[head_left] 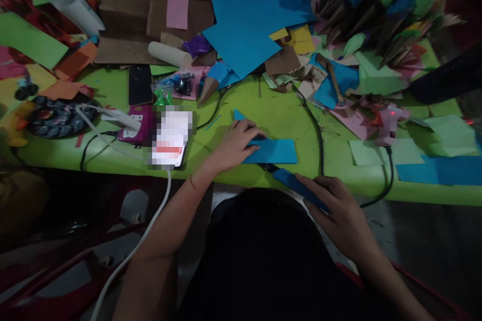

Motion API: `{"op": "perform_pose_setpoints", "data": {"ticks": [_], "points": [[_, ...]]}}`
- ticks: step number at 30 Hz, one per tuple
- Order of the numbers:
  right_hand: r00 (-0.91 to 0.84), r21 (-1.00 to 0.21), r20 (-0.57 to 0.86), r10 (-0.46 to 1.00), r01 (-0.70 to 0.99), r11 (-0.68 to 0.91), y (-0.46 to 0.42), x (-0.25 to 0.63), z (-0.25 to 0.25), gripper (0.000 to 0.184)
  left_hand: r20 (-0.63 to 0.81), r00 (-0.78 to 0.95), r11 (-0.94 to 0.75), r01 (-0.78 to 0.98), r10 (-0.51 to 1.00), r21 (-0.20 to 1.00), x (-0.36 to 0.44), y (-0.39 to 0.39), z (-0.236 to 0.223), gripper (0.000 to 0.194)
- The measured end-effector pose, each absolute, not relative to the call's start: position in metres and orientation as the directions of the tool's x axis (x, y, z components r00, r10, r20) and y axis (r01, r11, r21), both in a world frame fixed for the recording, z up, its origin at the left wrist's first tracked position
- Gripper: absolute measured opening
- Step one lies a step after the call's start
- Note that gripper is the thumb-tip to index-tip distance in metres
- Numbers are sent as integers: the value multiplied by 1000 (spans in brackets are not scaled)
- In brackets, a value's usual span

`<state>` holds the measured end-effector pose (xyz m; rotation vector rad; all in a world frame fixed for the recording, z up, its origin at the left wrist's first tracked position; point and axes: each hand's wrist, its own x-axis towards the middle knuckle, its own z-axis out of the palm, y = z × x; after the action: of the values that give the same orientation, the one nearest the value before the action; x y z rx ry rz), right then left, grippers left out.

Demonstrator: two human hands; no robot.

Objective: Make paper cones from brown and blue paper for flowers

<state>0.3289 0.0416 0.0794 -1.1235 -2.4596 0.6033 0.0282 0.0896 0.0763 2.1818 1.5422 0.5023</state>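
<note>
Head view: blue paper (277, 152) under a loosely spread left hand (238, 141), blue-handled tool (291, 182) in a pinching right hand (338, 206)

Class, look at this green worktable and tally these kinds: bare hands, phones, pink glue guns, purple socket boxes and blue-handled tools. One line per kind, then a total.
Hands: 2 (left hand, right hand)
Phones: 2 (dark phone, lit phone)
Pink glue gun: 1
Purple socket box: 1
Blue-handled tool: 1
Total: 7
</note>
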Motion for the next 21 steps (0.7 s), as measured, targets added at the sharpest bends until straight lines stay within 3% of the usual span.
{"op": "perform_pose_setpoints", "data": {"ticks": [21], "points": [[-645,-574,126,754,573,586,44,315,76,49,-12,346,-285,790,938,542,27,95,81,30]]}}
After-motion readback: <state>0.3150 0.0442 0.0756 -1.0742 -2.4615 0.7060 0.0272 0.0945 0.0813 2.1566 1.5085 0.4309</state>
